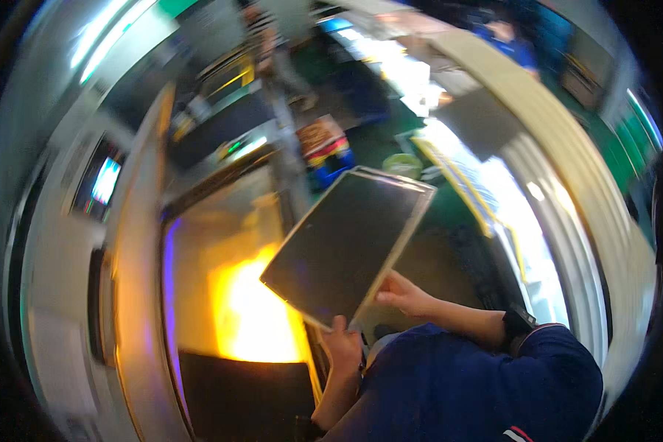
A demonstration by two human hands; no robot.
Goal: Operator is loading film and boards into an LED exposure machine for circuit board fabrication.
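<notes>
I hold a flat display panel point(342, 243), dark on its broad face with a thin silvery frame, tilted in front of my body. My left hand point(340, 342) grips its near edge close to the lower corner, thumb on top. Farther up the right side edge, my right hand point(405, 295) pinches the frame between thumb and fingers. The panel's left corner overlaps a glowing yellow-orange area point(258, 317) on the bench at my left. A dark flat rectangle point(243, 398) lies on the near part of that bench. Motion blurs the fingertips somewhat.
A brightly lit conveyor-like line point(523, 214) with a pale rail runs along the right. Beyond the panel are a red, yellow and blue crate point(324, 147) and a green round container point(403, 166). A small screen point(107, 180) is at left. Two other people stand farther off.
</notes>
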